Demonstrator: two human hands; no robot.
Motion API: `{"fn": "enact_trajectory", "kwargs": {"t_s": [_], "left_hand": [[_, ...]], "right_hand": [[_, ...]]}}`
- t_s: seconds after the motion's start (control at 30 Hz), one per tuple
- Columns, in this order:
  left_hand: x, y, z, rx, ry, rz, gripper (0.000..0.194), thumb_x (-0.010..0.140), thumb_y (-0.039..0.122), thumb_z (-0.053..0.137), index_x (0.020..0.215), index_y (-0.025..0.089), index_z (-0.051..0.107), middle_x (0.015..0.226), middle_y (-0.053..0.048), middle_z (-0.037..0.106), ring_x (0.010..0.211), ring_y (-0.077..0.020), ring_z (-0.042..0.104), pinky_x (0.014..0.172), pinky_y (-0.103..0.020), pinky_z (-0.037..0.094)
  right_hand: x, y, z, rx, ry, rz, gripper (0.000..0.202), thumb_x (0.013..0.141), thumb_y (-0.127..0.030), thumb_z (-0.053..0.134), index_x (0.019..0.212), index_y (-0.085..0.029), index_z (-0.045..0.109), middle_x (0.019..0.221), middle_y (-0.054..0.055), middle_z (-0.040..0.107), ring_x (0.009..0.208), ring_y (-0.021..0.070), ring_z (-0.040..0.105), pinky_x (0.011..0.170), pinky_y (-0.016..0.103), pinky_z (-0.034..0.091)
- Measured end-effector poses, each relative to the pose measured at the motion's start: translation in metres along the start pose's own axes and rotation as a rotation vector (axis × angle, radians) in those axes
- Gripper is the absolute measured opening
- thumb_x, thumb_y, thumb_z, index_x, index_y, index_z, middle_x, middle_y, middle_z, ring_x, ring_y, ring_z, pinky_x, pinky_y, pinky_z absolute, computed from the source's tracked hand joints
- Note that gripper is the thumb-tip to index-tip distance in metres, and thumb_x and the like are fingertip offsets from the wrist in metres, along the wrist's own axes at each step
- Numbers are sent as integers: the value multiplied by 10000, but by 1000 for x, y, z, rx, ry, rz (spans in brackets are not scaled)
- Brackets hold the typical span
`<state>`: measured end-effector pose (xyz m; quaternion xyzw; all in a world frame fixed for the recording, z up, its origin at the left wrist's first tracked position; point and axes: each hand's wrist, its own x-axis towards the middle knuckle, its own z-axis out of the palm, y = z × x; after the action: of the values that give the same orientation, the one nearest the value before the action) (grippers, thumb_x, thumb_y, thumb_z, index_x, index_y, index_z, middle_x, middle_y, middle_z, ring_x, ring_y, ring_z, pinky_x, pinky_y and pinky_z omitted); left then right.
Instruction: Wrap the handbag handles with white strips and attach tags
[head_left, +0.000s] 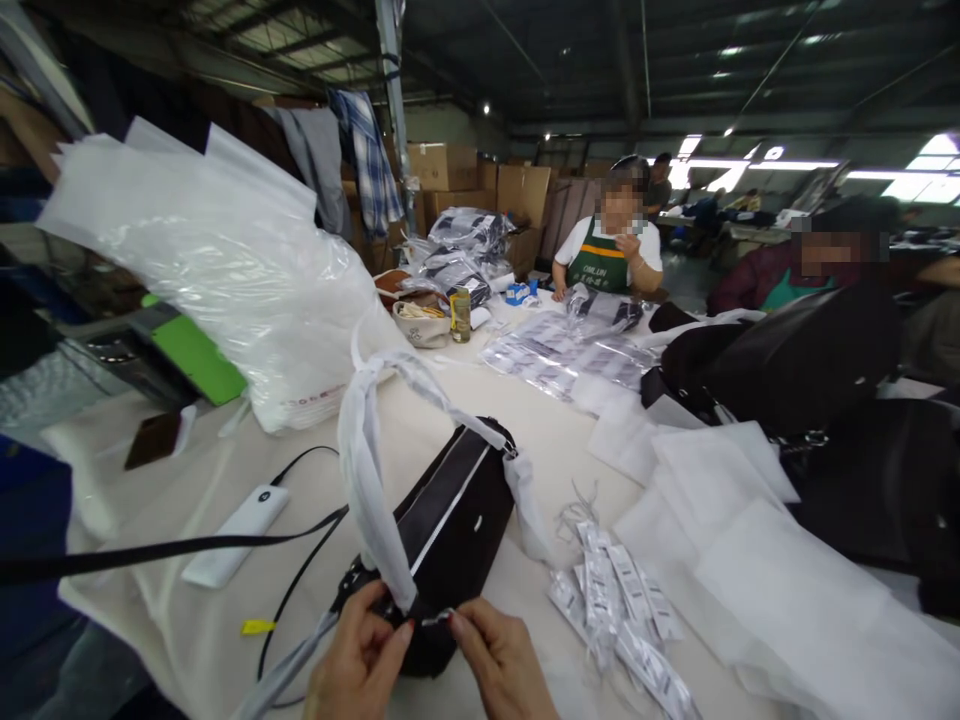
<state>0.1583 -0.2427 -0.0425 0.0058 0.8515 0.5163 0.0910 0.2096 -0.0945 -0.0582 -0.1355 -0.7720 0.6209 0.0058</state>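
Observation:
A black handbag [457, 510] lies in front of me on the pale covered table, its handle [364, 470] wrapped in white tissue paper. At the bag's near end, the fingers of my left hand [358, 650] are closed on its edge, by the foot of the wrapped handle. My right hand [501, 655] pinches a small silver metal piece [436, 620], like a clasp or chain end, at the same end of the bag. Its exact kind is too small to tell. A wrapped strap [292, 665] trails from the bag toward the lower left.
Printed tags with strings [611, 590] lie right of the bag, beside white sheets [750, 540]. More black bags [780, 370] are piled at right. A large stack of plastic bags [225, 270] leans at left, near a white power bank [236, 535]. Two people sit across the table.

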Motion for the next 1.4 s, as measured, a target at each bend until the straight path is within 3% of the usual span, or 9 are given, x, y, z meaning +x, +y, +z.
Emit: {"fn": "enact_trajectory", "kwargs": {"t_s": [0.07, 0.17, 0.4, 0.6, 0.73, 0.87, 1.17, 1.4], "left_hand": [[11, -2, -3, 173, -66, 61, 296, 700, 468, 492, 840, 212, 535, 489, 55, 497, 471, -137, 491, 481, -235, 373], [20, -3, -6, 313, -118, 94, 250, 739, 428, 411, 717, 221, 549, 574, 18, 576, 546, -154, 532, 532, -249, 385], [20, -1, -7, 318, -130, 78, 273, 737, 433, 382, 751, 221, 554, 628, 6, 599, 584, -161, 532, 562, -252, 393], [20, 3, -8, 302, -149, 79, 295, 730, 424, 388, 781, 207, 581, 520, 23, 509, 517, -152, 482, 489, -237, 356], [20, 5, -6, 162, -226, 23, 318, 716, 390, 397, 887, 189, 574, 412, 72, 368, 379, -120, 347, 379, -227, 247], [20, 8, -4, 131, -243, -22, 380, 694, 362, 371, 952, 146, 546, 387, 87, 341, 357, -113, 292, 375, -231, 229], [22, 2, -5, 226, -194, -15, 301, 717, 377, 362, 779, 191, 591, 399, 61, 387, 388, -128, 371, 430, -242, 268], [24, -4, -9, 291, -188, 55, 279, 726, 392, 393, 700, 201, 594, 418, 46, 430, 415, -121, 424, 446, -221, 298]], "right_hand": [[3, -5, 9, 67, 9, -14, 379, 815, -484, 399, 709, -168, 580, 577, -21, 406, 553, 112, 380, 520, 235, 274], [2, -2, 24, 214, 76, -4, 367, 808, -490, 419, 727, -172, 583, 607, -19, 409, 585, 115, 370, 537, 230, 291], [3, 6, 46, 446, 191, 73, 392, 759, -529, 483, 713, -158, 599, 589, -23, 405, 570, 107, 337, 526, 230, 281], [7, 10, 54, 556, 151, 130, 435, 703, -579, 529, 697, -152, 612, 464, -69, 283, 436, 73, 221, 409, 227, 141], [13, 20, 66, 634, 229, 124, 437, 679, -583, 557, 654, -150, 610, 435, -84, 236, 409, 60, 174, 403, 224, 110], [18, 24, 77, 675, 271, 126, 453, 649, -602, 573, 599, -153, 588, 425, -85, 237, 407, 57, 168, 405, 221, 110], [19, 24, 84, 644, 262, 160, 449, 648, -608, 557, 542, -176, 490, 412, -90, 255, 408, 63, 168, 406, 225, 126], [22, 19, 83, 653, 185, 185, 443, 645, -614, 532, 553, -186, 464, 374, -101, 251, 368, 57, 179, 373, 213, 129]]}}
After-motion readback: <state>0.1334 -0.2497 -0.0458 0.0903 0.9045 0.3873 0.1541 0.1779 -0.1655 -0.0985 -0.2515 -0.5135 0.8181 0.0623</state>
